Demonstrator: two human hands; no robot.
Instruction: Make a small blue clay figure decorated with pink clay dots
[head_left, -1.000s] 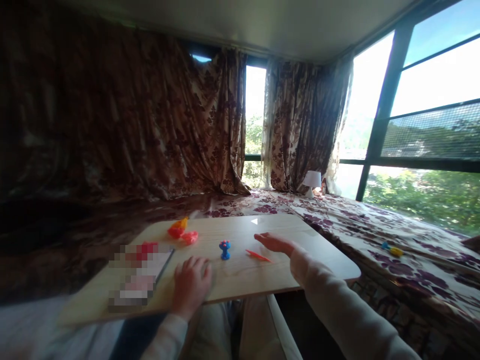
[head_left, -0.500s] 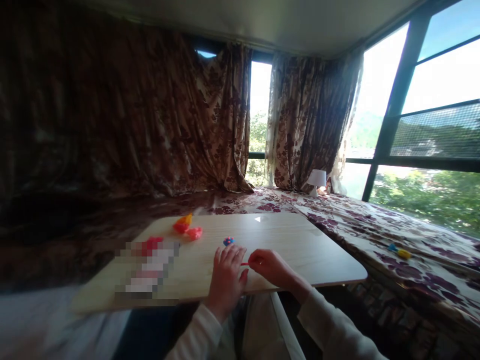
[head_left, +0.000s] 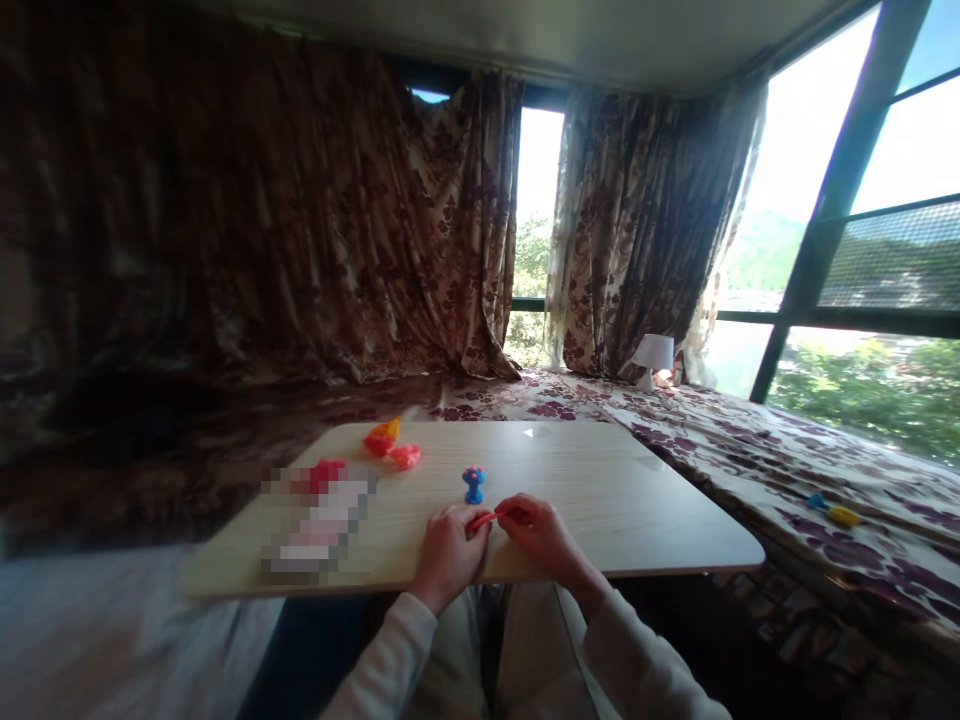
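Note:
My left hand [head_left: 450,552] and my right hand [head_left: 541,535] meet near the front edge of the table. A thin red stick, tapered toward its ends [head_left: 484,519], spans the gap between them, pinched by the fingers of both hands. Whether it is modelling clay or plastic I cannot tell. Just beyond the fingertips a small blue figure [head_left: 473,485] with red-pink spots on its head stands upright, untouched.
Crumpled red and yellow-orange pieces [head_left: 384,438] and a pinkish-red one [head_left: 406,457] lie at the back left of the wooden table [head_left: 600,480]. A blurred-out flat item [head_left: 322,525] lies at left. A white lamp [head_left: 654,355] and a blue-yellow object [head_left: 834,510] rest on the flowered cloth.
My right hand has taken up the red stick from the table. The left hand has moved right and now grips the stick too. The view has turned slightly left.

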